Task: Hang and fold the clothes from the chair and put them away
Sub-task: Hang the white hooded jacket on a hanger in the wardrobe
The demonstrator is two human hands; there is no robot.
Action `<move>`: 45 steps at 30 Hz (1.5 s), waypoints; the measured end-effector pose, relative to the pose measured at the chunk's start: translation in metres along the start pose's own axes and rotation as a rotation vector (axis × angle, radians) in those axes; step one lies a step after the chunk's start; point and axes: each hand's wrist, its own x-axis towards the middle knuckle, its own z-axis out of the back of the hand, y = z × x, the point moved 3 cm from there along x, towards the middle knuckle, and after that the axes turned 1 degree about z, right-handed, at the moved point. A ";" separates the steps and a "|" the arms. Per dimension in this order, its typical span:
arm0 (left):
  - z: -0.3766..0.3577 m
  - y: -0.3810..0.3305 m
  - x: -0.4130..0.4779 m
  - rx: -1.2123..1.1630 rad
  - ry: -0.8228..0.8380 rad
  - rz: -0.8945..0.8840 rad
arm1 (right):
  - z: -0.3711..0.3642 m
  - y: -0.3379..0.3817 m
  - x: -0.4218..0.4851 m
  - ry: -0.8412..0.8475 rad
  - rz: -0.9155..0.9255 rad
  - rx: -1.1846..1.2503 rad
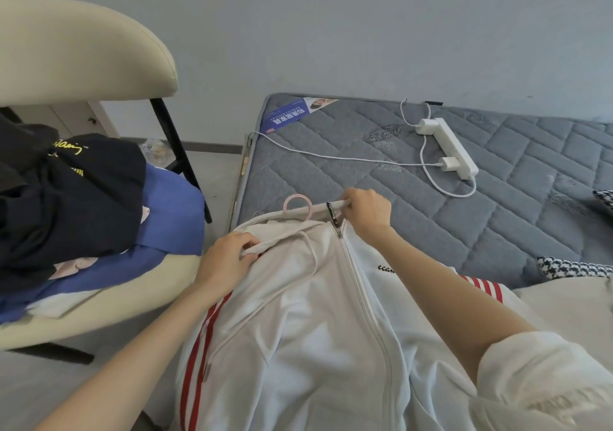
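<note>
A white zip jacket with red sleeve stripes lies face up on the grey mattress, zipped. A pink hanger pokes out at its collar, its ring on the mattress. My left hand pinches the left side of the collar fabric. My right hand grips the collar edge at the top of the zip. On the left, a cream chair holds a pile of clothes: a dark navy garment over a blue one.
A white power strip with plugged chargers and white cables lies on the mattress behind the jacket. Black-and-white houndstooth fabric sits at the right edge. The chair's black leg stands close to the mattress corner. A plain wall lies beyond.
</note>
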 end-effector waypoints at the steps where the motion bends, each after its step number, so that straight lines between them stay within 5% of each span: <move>1: 0.000 -0.001 0.000 0.006 -0.002 0.003 | 0.007 -0.004 -0.001 -0.060 -0.041 0.069; 5: 0.001 -0.007 -0.002 0.028 -0.016 0.009 | 0.022 -0.018 -0.004 -0.115 -0.215 0.380; 10: 0.003 -0.011 -0.005 0.043 -0.028 0.035 | 0.036 -0.026 -0.006 -0.017 -0.590 1.272; 13: 0.004 -0.014 -0.006 0.053 -0.028 0.062 | 0.054 -0.033 -0.018 -0.024 -0.640 1.450; 20: -0.007 -0.020 -0.008 0.061 -0.047 0.080 | 0.069 -0.057 -0.059 0.101 -0.518 1.244; 26: -0.022 -0.031 -0.005 0.100 -0.040 0.055 | 0.036 -0.072 -0.099 0.368 -0.506 0.741; 34: -0.039 -0.049 0.003 0.158 0.042 -0.043 | -0.004 -0.081 -0.132 0.509 -0.361 0.230; 41: -0.043 -0.033 0.006 0.098 0.099 -0.026 | 0.013 -0.049 -0.100 0.010 -0.143 0.179; 45: -0.047 -0.023 0.005 0.041 0.140 -0.007 | 0.015 -0.002 -0.067 0.007 0.041 0.415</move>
